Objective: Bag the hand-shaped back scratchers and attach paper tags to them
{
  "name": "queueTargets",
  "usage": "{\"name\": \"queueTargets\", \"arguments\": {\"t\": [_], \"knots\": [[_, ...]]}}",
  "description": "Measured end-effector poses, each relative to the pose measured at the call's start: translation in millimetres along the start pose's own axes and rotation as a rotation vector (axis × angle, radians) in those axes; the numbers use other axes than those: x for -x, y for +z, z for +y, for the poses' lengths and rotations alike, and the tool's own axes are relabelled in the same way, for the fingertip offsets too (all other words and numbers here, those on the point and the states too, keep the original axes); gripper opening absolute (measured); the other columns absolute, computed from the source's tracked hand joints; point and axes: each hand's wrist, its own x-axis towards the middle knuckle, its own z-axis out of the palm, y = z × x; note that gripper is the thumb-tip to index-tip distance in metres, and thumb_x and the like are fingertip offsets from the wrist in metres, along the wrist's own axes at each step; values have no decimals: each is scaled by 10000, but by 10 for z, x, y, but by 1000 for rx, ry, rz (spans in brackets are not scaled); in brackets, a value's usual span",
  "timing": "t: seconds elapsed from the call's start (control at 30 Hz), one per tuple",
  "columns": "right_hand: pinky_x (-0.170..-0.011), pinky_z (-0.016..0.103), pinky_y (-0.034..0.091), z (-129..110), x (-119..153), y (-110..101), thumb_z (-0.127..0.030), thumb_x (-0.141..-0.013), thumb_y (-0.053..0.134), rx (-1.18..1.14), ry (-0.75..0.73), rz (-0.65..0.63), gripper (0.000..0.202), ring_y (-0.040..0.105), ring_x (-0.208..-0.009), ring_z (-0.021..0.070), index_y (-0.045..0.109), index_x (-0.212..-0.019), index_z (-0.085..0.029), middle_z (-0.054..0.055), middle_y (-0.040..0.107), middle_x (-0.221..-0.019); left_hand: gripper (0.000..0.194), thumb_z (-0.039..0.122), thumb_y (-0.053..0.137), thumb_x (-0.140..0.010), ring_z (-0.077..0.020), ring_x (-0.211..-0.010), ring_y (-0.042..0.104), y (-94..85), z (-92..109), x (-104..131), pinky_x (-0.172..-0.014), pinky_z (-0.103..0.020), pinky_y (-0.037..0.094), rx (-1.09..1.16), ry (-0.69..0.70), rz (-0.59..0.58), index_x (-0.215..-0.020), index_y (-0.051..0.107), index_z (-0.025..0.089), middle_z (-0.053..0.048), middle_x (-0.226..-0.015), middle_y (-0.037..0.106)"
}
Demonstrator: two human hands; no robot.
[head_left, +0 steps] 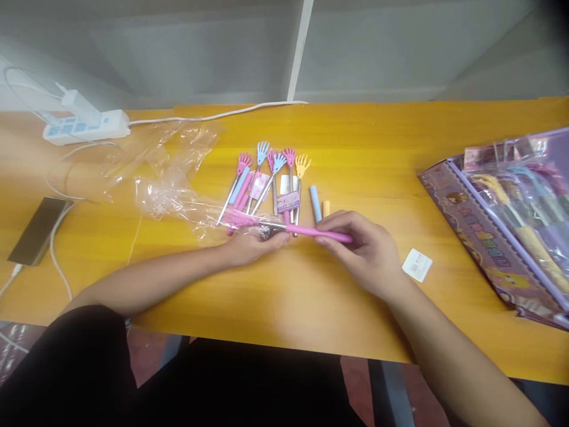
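A pink back scratcher (306,230) with a hand-shaped head lies level between my hands. My right hand (362,252) is closed round its pink handle. At the head end, my left hand (253,244) is closed on a clear plastic bag (208,214), which surrounds the scratcher's head. Just beyond, several more back scratchers in pink, blue and yellow lie in a bunch, among them a blue-headed one (267,181) and a yellow-headed one (301,172). A blue handle (315,201) and a yellow handle (326,209) show beside my right fingers, partly hidden.
At right stands a purple display box (484,249) holding wrapped back scratchers. A white card (417,264) lies near my right wrist. On the left are a power strip (111,126), cables and a dark power bank or phone (38,231). More clear plastic film (186,148) spreads behind.
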Motion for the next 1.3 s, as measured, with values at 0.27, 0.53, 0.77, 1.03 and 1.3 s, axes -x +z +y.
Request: {"name": "queueTargets", "arguments": {"t": [0.27,0.53,0.77,1.03,1.3], "knots": [[-704,365,546,-114,147,183,-233,-1051,590,-394,-57,29,124,631,-865,189,635,-1166,-247,73,504,-1130,279,442,594,-999,-176,-850,634,-39,-11,-32,-835,-319,541,17,84,-11,-893,654,191,-31,-848,670],[-700,379,602,-9,119,230,-238,-1095,542,-669,-49,115,287,728,-973,228,760,-1280,-258,102,564,-1201,392,561,626,-1018,-191,-832,642,-10,-38,-26,-808,-330,534,113,56,7,-943,699,184,-27,-764,641],[-814,442,665,-36,160,229,-304,-1123,532,-573,-38,-5,365,733,-967,222,754,-1412,-286,114,556,-1218,382,538,661,-994,-133,-666,506,-30,-144,-32,-676,-288,448,131,82,41,-877,692,175,8,-728,593],[-718,321,590,-71,128,275,-82,-880,865,-393,-134,27,251,686,-863,173,786,-1047,-251,26,703,-941,222,373,656,-994,-173,-823,582,-40,-31,-13,-749,-295,469,6,163,-255,-885,644,180,-18,-836,609],[-687,300,574,-109,209,340,-64,-884,862,-124,-314,3,201,758,-831,157,783,-1013,-196,49,808,-948,243,345,615,-1021,-175,-797,581,31,84,35,-734,-302,467,-190,201,-490,-837,576,190,-8,-835,578]]}}
